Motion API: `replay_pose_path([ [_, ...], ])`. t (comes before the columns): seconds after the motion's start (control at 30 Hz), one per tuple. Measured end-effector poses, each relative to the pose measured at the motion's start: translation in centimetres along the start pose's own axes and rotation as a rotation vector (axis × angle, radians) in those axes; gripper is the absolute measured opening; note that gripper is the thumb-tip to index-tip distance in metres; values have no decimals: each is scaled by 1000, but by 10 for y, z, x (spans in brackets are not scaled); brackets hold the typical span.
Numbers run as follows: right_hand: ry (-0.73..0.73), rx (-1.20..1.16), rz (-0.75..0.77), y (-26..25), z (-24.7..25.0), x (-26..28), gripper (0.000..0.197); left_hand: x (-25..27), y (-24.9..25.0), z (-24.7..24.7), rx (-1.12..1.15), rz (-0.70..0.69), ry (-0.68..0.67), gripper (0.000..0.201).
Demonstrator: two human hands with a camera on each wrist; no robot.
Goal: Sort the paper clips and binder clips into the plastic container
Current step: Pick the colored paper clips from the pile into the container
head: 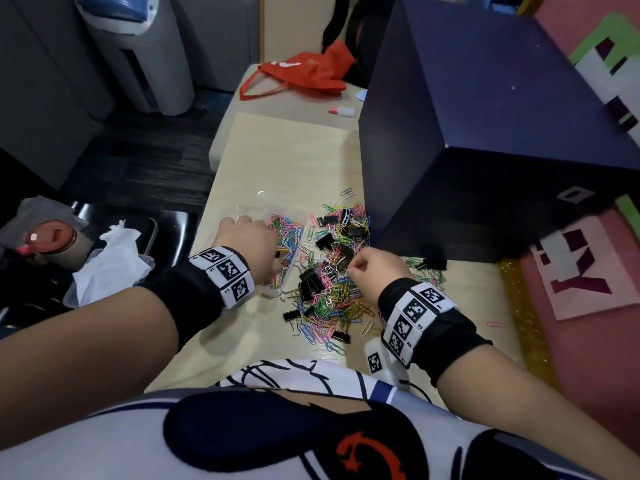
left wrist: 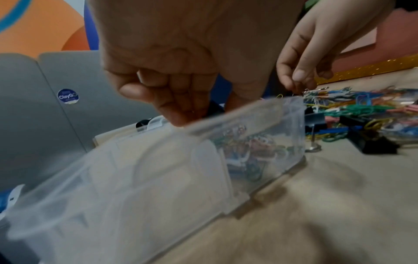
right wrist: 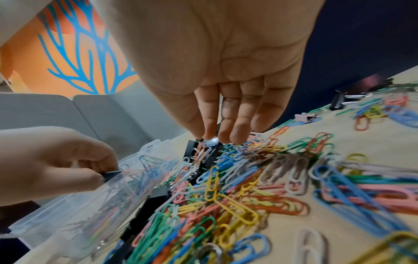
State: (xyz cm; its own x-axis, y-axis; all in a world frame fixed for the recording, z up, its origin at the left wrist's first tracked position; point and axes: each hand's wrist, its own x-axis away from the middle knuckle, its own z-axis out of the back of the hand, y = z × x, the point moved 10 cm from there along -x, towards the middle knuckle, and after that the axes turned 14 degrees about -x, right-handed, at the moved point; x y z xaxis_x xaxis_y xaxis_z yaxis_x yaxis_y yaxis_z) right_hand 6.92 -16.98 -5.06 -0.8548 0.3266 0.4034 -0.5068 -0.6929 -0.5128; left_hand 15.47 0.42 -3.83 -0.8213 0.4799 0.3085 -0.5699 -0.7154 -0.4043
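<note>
A heap of coloured paper clips (head: 332,296) mixed with black binder clips (head: 311,289) lies on the pale table (head: 277,157). To its left stands the clear plastic container (head: 258,204), with several paper clips (head: 289,237) in its right compartment. My left hand (head: 270,252) hovers over that container (left wrist: 158,178) and pinches a black binder clip (right wrist: 112,173) at its rim. My right hand (head: 350,269) reaches down into the heap, its thumb and forefinger pinching a binder clip (right wrist: 210,142) by the metal handle.
A large dark blue box (head: 485,133) stands right behind the heap. A red bag (head: 301,74) and a small white bottle (head: 343,112) lie at the table's far end. Crumpled tissue (head: 110,268) sits left of the table. One pink clip (head: 494,323) lies apart at right.
</note>
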Motion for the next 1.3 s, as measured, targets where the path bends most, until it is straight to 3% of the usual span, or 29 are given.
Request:
replay_pose_path([
  [0.3,173,48,-164,62,28,5,23,6,0,8,-10,-39,-14,15],
  [0.5,44,140,-84,77,1,12,55,6,7,8,-30,-58,12,17],
  [0.6,48,93,-50,75,-1,14,44,3,6,-3,14,-50,-16,21],
  [0.67,126,46,-82,78,12,15,37,1,6,-9,54,-38,-28,24],
  [0.73,200,38,-150,86,26,17,40,0,7,-13,94,-26,-37,29],
  [0.83,119,106,-248,97,24,18,49,-2,11,-16,121,-9,-56,33],
  [0.97,18,98,-136,84,5,17,46,-4,15,-17,110,18,-62,30],
  [1.2,136,101,-85,74,22,6,43,-3,8,-17,116,37,-52,19],
  [1.3,92,127,-44,76,20,1,50,-1,1,-13,153,40,-35,17],
])
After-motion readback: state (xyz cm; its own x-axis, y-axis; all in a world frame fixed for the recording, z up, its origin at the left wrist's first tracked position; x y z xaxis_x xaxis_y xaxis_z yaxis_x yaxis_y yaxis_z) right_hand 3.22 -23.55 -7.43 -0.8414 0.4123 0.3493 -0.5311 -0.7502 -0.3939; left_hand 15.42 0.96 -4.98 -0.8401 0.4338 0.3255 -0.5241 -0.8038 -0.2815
